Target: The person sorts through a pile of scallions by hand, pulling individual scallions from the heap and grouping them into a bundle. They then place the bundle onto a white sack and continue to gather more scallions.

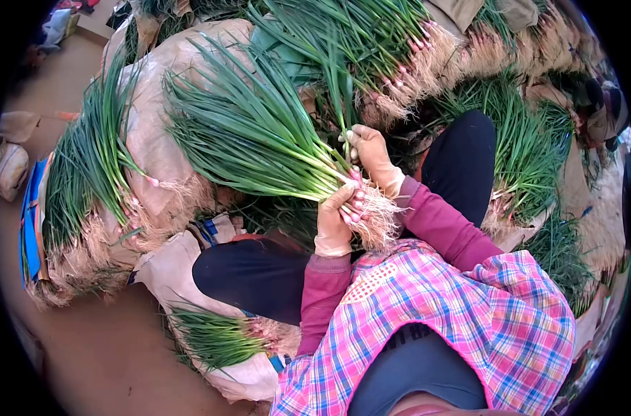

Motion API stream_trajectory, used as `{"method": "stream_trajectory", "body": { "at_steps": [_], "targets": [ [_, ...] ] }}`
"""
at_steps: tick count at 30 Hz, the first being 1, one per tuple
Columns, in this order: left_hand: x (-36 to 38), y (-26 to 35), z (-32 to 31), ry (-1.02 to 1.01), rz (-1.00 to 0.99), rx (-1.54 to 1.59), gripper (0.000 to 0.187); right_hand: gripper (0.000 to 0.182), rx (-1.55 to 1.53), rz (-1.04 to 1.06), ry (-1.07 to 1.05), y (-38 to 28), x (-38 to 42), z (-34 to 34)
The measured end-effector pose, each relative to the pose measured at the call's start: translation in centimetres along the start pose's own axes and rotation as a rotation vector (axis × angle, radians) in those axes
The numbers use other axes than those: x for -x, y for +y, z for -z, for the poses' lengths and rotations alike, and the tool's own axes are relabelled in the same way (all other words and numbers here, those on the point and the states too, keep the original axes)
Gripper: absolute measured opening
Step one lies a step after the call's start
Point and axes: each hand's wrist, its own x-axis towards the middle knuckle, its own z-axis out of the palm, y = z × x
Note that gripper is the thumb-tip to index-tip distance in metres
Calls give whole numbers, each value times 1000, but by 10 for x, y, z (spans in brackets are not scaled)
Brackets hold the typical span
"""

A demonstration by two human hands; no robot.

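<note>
My left hand (335,220), in a pale glove, is closed around a large bunch of spring onions (260,149). The green leaves fan out to the upper left, and the pink bulbs and stringy roots (379,218) point to the lower right, over my lap. My right hand (372,154), also gloved, pinches a thin spring onion stalk (344,111) just above the bunch's bulbs. Its leaves stand upward, and its lower end is hidden by the hand and the bunch.
More spring onions lie in piles at the top (371,48), the left (86,166) and the right (516,145). A smaller bundle (218,336) rests on pale sacking (169,267) by my left leg. Brown floor (100,353) shows at lower left.
</note>
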Motion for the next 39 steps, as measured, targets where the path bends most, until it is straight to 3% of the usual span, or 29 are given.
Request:
{"method": "stream_trajectory", "body": {
  "at_steps": [2, 4, 5, 6, 8, 9, 10, 12, 14, 15, 16, 18, 19, 20, 22, 24, 25, 26, 28, 30, 31, 32, 33, 34, 35, 36, 37, 39],
  "targets": [
    [1, 3, 0, 31, 22, -48, 41, 21, -37, -5, 8, 9, -10, 0],
    [4, 7, -9, -43, 27, 161, 40, 16, -443, -93, 108, 18, -15, 7],
    [16, 11, -15, -19, 2, 204, 41, 18, -830, -348, 42, 24, -35, 36],
    [24, 16, -12, -108, 48, 299, 43, 18, -981, -350, -55, 43, -62, 63],
    [22, 15, -10, -13, -10, 218, 35, 26, -249, -63, -515, 16, -35, 57],
    [23, 15, -12, -21, -30, 219, 36, 29, 283, -339, -561, -6, -2, 33],
    [26, 13, -14, -22, -24, 228, 36, 33, 824, 17, -806, 38, -3, 35],
    [22, 15, -17, 83, 21, 276, 39, 40, 148, -81, -598, 13, 17, 19],
    [20, 15, 7, -220, 33, 335, 47, 44, -191, -198, -723, -40, 25, 29],
    [19, 12, 13, -219, 53, 380, 50, 43, -18, -157, -732, -42, 23, 20],
    [20, 20, 2, -222, 78, 420, 53, 37, -162, -265, -802, -30, 22, 18],
    [30, 22, -52, 119, -174, 247, 46, 25, 159, -10, -861, -35, 10, 26],
    [24, 16, -19, -93, -135, 268, 51, 19, -52, -8, -692, -37, 9, 31],
    [23, 17, -19, -97, -142, 270, 51, 17, 22, 46, -656, -47, 1, 43],
    [26, 19, -18, -83, -86, 314, 56, 18, -297, 40, -422, -36, -19, 63],
    [27, 16, -11, -188, -134, 414, 68, 24, 616, 311, -593, -10, -37, 82],
    [27, 17, -15, -263, -185, 422, 70, 32, 1159, 275, -690, -22, -23, 75],
    [23, 19, -18, -341, -239, 432, 73, 33, 1411, 364, -528, -37, -17, 68],
    [20, 11, -15, -382, -281, 453, 73, 35, 1299, 375, 174, -59, -44, 59],
    [19, 11, -25, -196, -352, 389, 71, 34, 1432, 196, 193, -71, -86, 63],
    [22, 13, -29, -133, -285, 391, 67, 34, 1415, 171, 112, -61, -103, 64],
    [13, 11, -32, -165, -339, 365, 63, 34, 1396, 144, 31, -49, -113, 65],
    [13, 12, -24, -180, -258, 345, 60, 30, 1247, 97, -1, -54, -106, 59],
    [11, 11, -14, -194, -187, 327, 58, 34, 872, -4, -94, -28, -119, 68],
    [7, 8, -5, -74, -145, 270, 69, 33, 736, 0, -167, -40, -83, 56],
    [4, 9, -6, -139, -184, 264, 63, 34, 806, -8, -268, -64, -40, 38],
    [1, 9, -5, -129, -192, 272, 63, 34, 610, -41, -259, -63, -7, 24],
    [-1, 6, -4, 5, -4, 116, 42, 23, 197, -92, -343, -32, -5, 24]
  ]
}}
